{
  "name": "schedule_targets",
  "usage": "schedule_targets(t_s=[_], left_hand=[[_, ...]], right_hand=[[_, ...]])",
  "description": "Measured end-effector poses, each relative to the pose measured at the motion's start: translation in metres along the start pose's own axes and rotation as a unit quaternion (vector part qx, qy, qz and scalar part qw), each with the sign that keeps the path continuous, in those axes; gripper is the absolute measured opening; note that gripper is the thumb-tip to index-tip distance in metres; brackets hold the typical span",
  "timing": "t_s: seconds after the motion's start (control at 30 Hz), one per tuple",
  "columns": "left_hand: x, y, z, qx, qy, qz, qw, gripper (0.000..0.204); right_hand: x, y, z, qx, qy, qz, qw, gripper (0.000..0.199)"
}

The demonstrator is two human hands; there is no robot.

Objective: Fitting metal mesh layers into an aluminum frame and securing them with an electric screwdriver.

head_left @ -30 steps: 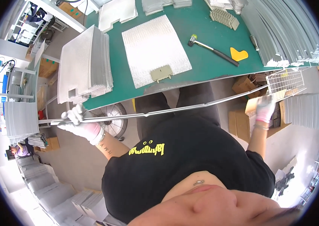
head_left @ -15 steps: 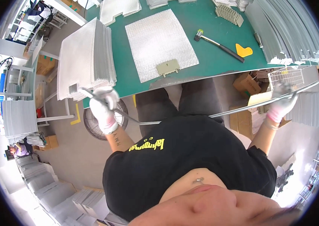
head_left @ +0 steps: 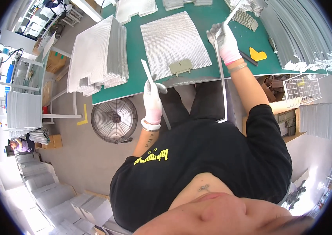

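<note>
My left hand (head_left: 152, 101), in a white glove with grey fingertips, is closed around one arm of a thin silvery metal strip (head_left: 221, 84) at the table's near edge. Over the table, my right hand (head_left: 225, 42), gloved too, grips the strip's other long arm, which rises past the fingers. A corner of the strip shows near my waist; its middle is hidden against my shirt. Between my hands lies a silvery mesh panel (head_left: 174, 37) with a grey-green tabbed plate (head_left: 181, 67) on its near edge. My right hand and forearm partly cover a hammer (head_left: 248, 58).
Stacked mesh panels (head_left: 95, 55) stand at the table's left, and long pale strips (head_left: 297, 35) at its right. A yellow scraper (head_left: 257, 54) lies near the hammer. Below are a floor fan (head_left: 114, 119), a white wire basket (head_left: 302, 91) and cardboard boxes (head_left: 289, 129).
My right hand has swung from the far right up over the table, turning its arm of the strip upright. My left hand has moved right, tilting its end upward. Both keep their grip.
</note>
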State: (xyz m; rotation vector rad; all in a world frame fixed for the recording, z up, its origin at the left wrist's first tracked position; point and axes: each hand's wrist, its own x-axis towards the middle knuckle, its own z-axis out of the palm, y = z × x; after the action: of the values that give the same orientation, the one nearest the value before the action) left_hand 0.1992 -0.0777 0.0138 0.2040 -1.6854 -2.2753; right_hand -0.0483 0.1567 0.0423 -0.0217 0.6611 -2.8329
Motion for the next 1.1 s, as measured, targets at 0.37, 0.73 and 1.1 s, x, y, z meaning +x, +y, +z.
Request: schedule_targets(t_s=[0.37, 0.73, 1.1], left_hand=[[-0.031, -0.055, 0.067, -0.292, 0.058, -0.413, 0.861, 0.034], [0.086, -0.074, 0.11, -0.483, -0.079, -0.322, 0.811, 0.028], [0.118, -0.086, 0.144, -0.404, -0.01, -0.215, 0.889, 0.022]], right_hand=[[-0.123, 0.026, -0.029, -0.328, -0.059, 0.207, 0.92, 0.031], [-0.182, 0.041, -0.037, -0.435, -0.052, 0.052, 0.897, 0.059], [-0.175, 0.029, -0.03, -0.326, -0.018, 0.096, 0.94, 0.059]])
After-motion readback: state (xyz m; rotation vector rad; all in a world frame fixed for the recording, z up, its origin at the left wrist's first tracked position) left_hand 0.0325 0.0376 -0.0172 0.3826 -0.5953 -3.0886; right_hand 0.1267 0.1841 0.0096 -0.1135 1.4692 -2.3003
